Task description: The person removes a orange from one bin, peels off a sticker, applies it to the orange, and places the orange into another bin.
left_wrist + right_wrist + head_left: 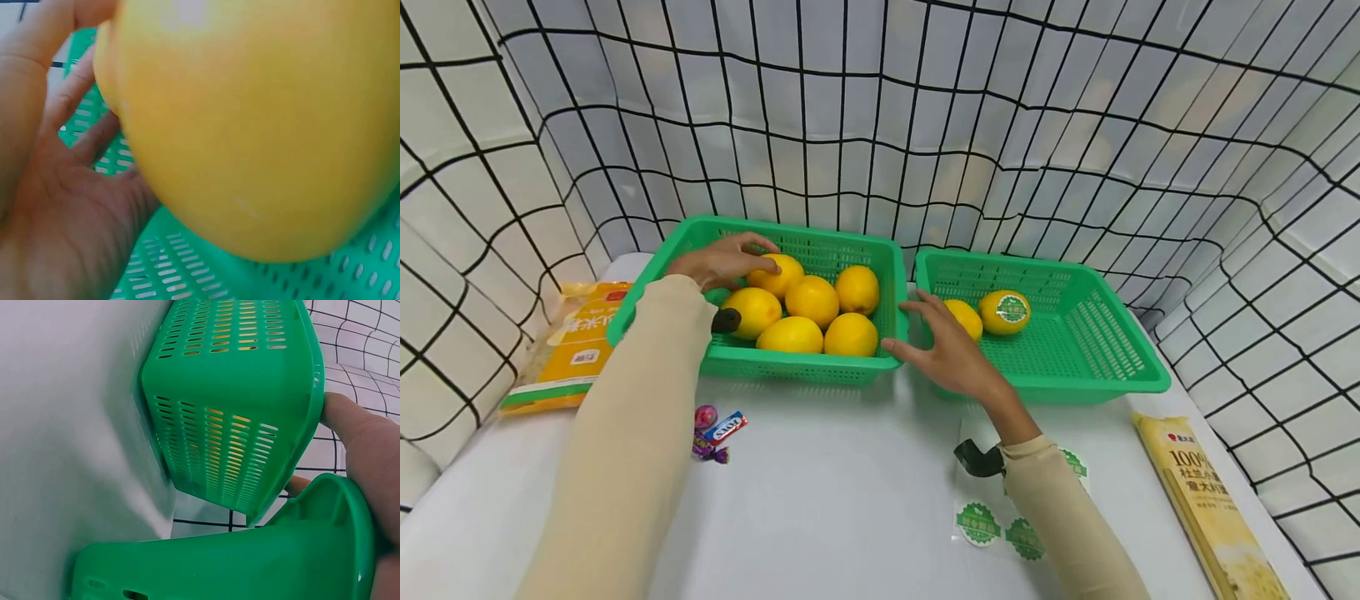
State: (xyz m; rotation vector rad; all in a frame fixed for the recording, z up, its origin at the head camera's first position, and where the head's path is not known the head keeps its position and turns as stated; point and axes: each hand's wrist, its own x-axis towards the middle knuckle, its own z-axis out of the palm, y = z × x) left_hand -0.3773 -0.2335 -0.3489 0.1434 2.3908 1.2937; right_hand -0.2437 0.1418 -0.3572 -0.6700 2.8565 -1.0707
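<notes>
My left hand (722,260) reaches into the left green basket (805,367) and curls its thumb and fingers round a yellow lemon (784,279) at the back left. Several other lemons (812,302) lie around it. Up close in the left wrist view, a big lemon (262,125) hides part of that hand (69,200). My right hand (951,350) spans the near left corner of the right green basket (1075,392). Its fingers are spread, with the thumb at the left basket's rim (315,381). Two lemons sit in the right basket, one with a round green sticker (1012,309).
A sheet of round green stickers (979,523) lies partly under my right forearm. Small wrapped candies (711,433) are on the white table. An orange bag (568,350) stands left, a yellow pasta packet (1210,508) right. Black wire mesh (880,125) surrounds the table.
</notes>
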